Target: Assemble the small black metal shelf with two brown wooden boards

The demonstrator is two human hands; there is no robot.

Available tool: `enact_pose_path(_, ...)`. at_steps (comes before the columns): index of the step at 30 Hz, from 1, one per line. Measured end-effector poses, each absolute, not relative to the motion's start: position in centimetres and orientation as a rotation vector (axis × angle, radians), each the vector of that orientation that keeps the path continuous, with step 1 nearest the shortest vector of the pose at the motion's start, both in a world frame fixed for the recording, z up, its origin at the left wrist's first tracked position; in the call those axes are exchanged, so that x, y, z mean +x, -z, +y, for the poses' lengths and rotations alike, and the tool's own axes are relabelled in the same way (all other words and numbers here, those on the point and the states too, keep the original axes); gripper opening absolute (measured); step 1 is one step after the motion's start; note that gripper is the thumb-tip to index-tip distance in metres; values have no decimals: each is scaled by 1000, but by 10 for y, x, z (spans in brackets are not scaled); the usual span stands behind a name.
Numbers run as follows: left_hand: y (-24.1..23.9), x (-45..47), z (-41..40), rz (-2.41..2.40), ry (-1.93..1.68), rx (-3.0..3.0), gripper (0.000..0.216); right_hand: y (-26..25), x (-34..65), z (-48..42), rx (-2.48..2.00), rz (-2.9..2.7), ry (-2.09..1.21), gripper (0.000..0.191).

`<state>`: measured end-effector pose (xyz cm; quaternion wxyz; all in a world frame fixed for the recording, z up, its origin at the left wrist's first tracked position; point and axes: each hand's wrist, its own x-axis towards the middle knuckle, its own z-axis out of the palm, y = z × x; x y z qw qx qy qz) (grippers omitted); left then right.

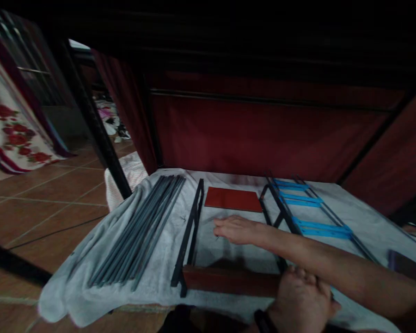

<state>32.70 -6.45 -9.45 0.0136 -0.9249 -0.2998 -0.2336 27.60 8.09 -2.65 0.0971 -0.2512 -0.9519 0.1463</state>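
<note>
A dark metal frame [195, 217] with a brown wooden board [229, 280] across its near end lies on a white cloth [152, 296]. Over the frame's middle, my right hand [233, 229] reaches in from the right with fingers pinched together; a tiny thin thing shows under the fingertips, too small to name. A flat red board [233, 199] lies just beyond that hand. My left hand [303, 296], below a black wristband, is closed at the brown board's right end. A dark bit shows by its thumb, but what it grips is hidden.
Several grey metal rods [142, 226] lie bundled at the left. Rods with bright blue straps [321, 227] lie at the right, near a dark flat object [407, 266]. Black posts [93, 120] and a dark overhead structure surround the covered surface; a maroon curtain [256, 138] hangs behind.
</note>
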Motion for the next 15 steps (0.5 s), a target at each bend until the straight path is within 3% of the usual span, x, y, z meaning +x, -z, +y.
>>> enact_pose_path(5, 64, 310, -72, -1073, 673, -3012, 49, -19, 442, 7, -1313, -1944, -666, 25)
enact_pose_path(10, 47, 303, -64, -1126, 543, -3085, 58, 52, 530, -85, -1405, -1113, -878, 45)
enact_pose_path(15, 38, 304, -62, -1169, 432, -3145, 61, 104, 517, -112, -1362, -1173, -783, 32)
